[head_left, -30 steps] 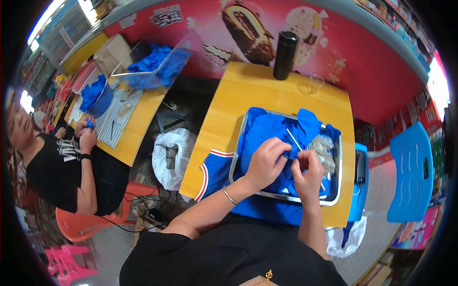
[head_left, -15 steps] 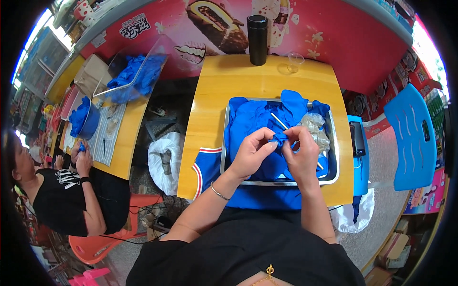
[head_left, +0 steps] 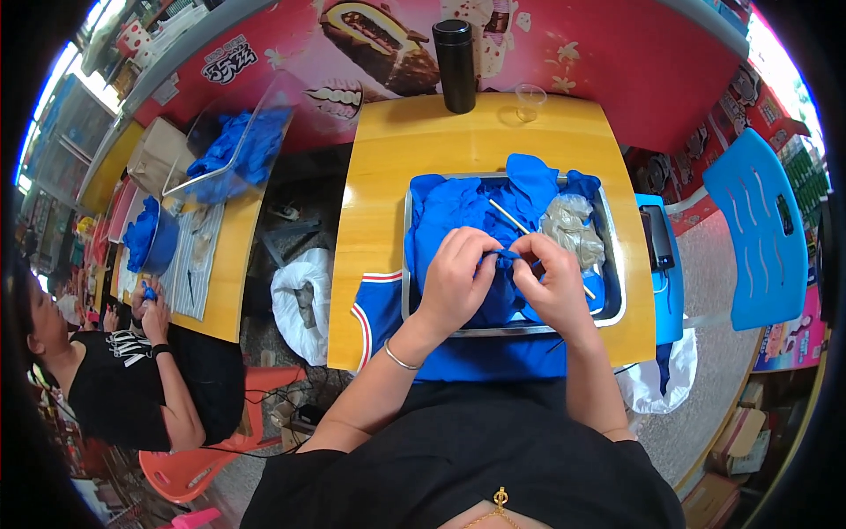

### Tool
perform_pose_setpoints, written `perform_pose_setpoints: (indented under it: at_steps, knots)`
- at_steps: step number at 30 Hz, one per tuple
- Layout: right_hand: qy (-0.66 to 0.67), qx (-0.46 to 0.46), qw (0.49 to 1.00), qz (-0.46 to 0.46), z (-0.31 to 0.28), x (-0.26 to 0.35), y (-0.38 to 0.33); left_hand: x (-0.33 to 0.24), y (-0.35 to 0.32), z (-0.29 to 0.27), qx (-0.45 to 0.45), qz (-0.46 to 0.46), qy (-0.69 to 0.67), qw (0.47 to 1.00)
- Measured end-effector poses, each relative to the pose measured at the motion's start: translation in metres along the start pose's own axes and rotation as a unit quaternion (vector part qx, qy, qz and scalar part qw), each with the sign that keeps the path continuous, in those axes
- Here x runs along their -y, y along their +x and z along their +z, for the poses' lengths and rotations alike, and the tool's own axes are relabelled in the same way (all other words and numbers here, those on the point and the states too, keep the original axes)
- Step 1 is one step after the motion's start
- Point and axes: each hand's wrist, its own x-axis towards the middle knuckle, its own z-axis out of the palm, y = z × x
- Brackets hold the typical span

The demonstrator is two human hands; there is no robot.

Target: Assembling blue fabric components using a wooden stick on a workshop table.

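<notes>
Both my hands are closed in a pinch above a metal tray [head_left: 620, 282] on the yellow table. Between them a small piece of blue fabric [head_left: 504, 253] is gripped, my left hand [head_left: 455, 280] at one end and my right hand [head_left: 557, 280] at the other. Under them a heap of blue fabric [head_left: 454, 212] fills much of the tray. A thin pale stick [head_left: 508, 217] lies slanting across it, partly hidden by my right hand. Crumpled clear plastic [head_left: 573, 231] sits at the tray's right side.
A blue garment with red and white trim [head_left: 374, 309] lies left of the tray. A black flask [head_left: 456, 70] and clear cup [head_left: 529, 101] stand at the back. At the left a co-worker [head_left: 115, 379] handles blue fabric near a clear bin [head_left: 225, 181]. A blue chair [head_left: 756, 234] stands right.
My fingers have drawn the blue piece into a narrower strip, and my left hand has turned slightly. The whole view has shifted a little. The co-worker still holds blue fabric.
</notes>
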Motion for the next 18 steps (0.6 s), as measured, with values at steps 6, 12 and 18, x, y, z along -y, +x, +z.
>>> perform_pose_setpoints:
  at_steps: [6,12,18]
  knots:
    - [-0.088,-0.07,0.994,-0.011,0.007,0.002,0.002,0.004,-0.012,0.009,0.053,-0.244,-0.42,0.873]
    - [-0.145,-0.058,0.986,-0.055,0.004,-0.002,0.004,0.01,-0.014,0.007,0.086,-0.333,-0.582,0.737]
    - [-0.053,-0.031,0.998,0.022,0.0,-0.007,0.008,0.005,-0.01,0.015,0.04,-0.261,-0.486,0.833]
